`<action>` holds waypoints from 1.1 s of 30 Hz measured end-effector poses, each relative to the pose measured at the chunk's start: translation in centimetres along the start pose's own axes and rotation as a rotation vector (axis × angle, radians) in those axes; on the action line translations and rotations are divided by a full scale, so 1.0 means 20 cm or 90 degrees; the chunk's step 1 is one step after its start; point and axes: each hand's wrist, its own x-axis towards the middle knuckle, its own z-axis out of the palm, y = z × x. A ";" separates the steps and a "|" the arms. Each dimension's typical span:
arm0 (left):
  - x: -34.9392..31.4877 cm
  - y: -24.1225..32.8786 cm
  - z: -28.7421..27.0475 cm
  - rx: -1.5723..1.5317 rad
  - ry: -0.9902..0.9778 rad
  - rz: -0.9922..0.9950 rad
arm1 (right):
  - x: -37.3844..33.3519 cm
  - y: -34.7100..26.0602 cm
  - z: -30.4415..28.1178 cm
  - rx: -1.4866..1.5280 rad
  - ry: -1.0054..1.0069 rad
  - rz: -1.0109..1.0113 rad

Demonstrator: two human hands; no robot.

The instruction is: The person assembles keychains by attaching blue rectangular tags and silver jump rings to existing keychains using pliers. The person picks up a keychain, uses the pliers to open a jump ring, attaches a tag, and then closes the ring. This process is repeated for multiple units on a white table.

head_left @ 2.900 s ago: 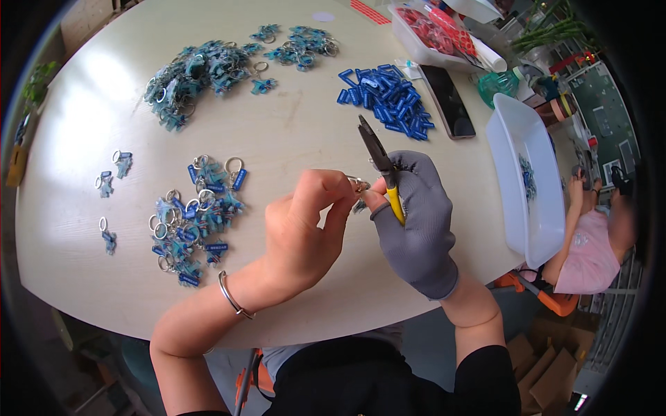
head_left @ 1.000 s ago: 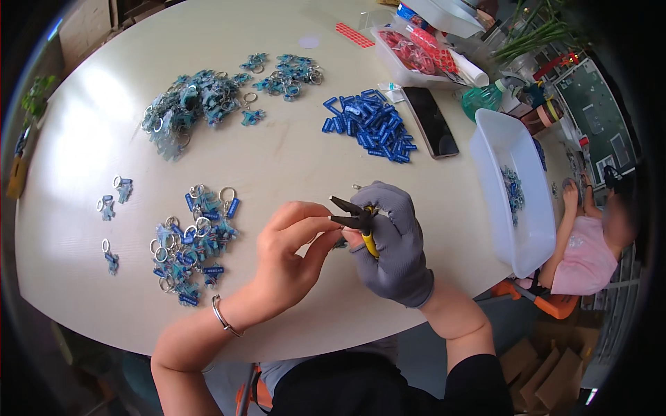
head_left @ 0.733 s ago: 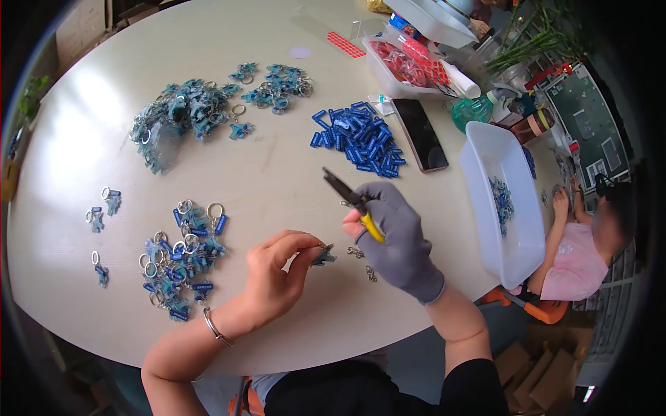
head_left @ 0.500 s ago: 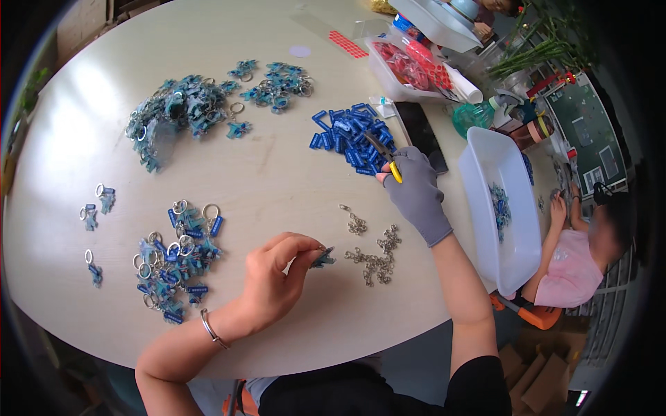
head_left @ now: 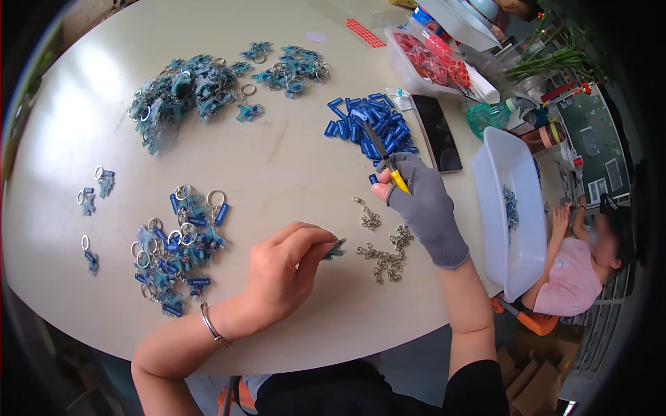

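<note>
My left hand (head_left: 281, 274), bare with a bangle at the wrist, pinches a teal keychain charm (head_left: 335, 249) between thumb and fingertips. In a grey fingerless glove, my right hand (head_left: 424, 201) is closed round pliers (head_left: 399, 179) with yellow handles, their jaws pointing away over a heap of blue tags (head_left: 357, 119). One small blue tag (head_left: 373, 179) shows at the right thumb and fingertip. Between and just beyond the hands lie small silver chain pieces (head_left: 385, 260). Left of my left hand is a pile of teal charms (head_left: 182, 249) with rings and blue tags.
Teal charms (head_left: 184, 93) form a large heap at the far left, with a smaller group (head_left: 295, 69) beside it. A phone (head_left: 437, 135) lies right of the blue tags. Beyond it stands a white bin (head_left: 496, 208); a person (head_left: 576, 270) sits at the right.
My right hand has drawn back from the blue heap toward me, with a blue tag now showing at its fingertips. My left hand still holds the charm. The whole view has shifted slightly.
</note>
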 end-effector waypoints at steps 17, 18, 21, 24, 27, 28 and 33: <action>-0.02 0.06 0.01 -0.070 -0.033 0.023 | -0.17 -0.25 0.09 -0.088 -0.102 -0.265; -0.02 0.06 0.01 -0.050 -0.026 0.045 | -0.17 -0.27 0.07 -0.149 -0.110 -0.290; -0.02 0.07 0.02 -0.011 0.011 0.093 | -0.19 -0.31 0.05 -0.238 -0.078 -0.345; -0.03 0.07 0.02 -0.005 0.034 0.077 | -0.24 -0.31 0.05 -0.155 -0.010 -0.295; -0.03 0.09 0.01 -0.006 0.037 0.048 | -0.32 -0.28 0.06 -0.004 0.015 -0.201; -0.03 0.10 0.01 -0.005 0.035 0.039 | -0.34 -0.25 0.08 0.033 0.010 -0.178; -0.03 0.11 0.01 -0.019 0.031 0.027 | -0.38 -0.20 0.14 0.121 0.009 -0.127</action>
